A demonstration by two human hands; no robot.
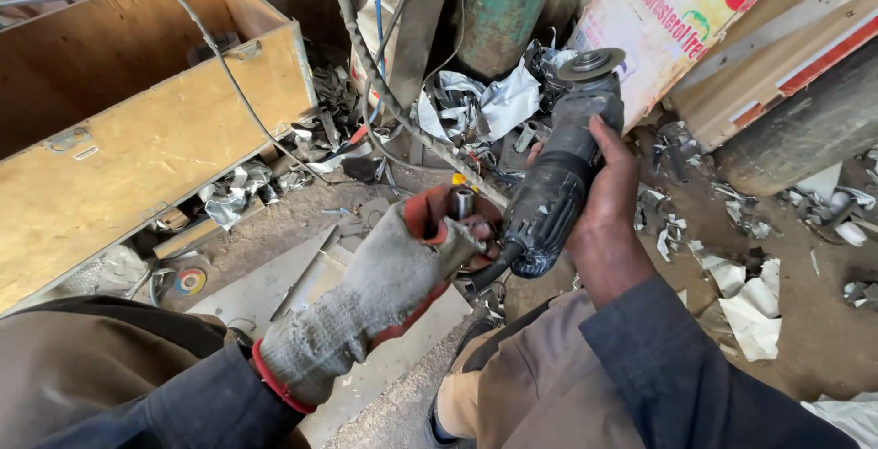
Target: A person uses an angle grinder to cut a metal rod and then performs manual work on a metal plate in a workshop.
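The bare right hand (611, 195) is wrapped around the body of a black, dusty angle grinder (560, 175) — its grey disc points up and away, above the littered floor. The left hand (402, 266), in a grey knitted glove with red trim, is closed on a short metal tube (463, 202), held just beside the grinder's tail. A plywood box (155, 138) stands to the left.

Dirt floor (805, 321) strewn with scrap, plywood crate (155, 138) beside
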